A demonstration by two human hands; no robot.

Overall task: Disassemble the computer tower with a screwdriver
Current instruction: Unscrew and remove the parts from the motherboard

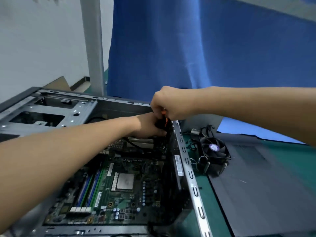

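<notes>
The open computer tower point(187, 165) lies on its side, its green motherboard point(130, 199) and bare CPU point(124, 181) exposed. My right hand point(168, 104) grips an orange-and-black screwdriver point(165, 120) at the case's far right corner, pointing down into it. Just below, my left hand point(150, 125) reaches into the case and closes on the black part around the screwdriver's lower end. The tip is hidden behind my fingers.
A removed CPU cooler fan point(214, 151) with its cable lies on the green mat to the right. The dark case side panel point(266, 185) lies flat beside it. A blue curtain point(196, 45) hangs behind. The metal drive cage point(42, 117) fills the case's left end.
</notes>
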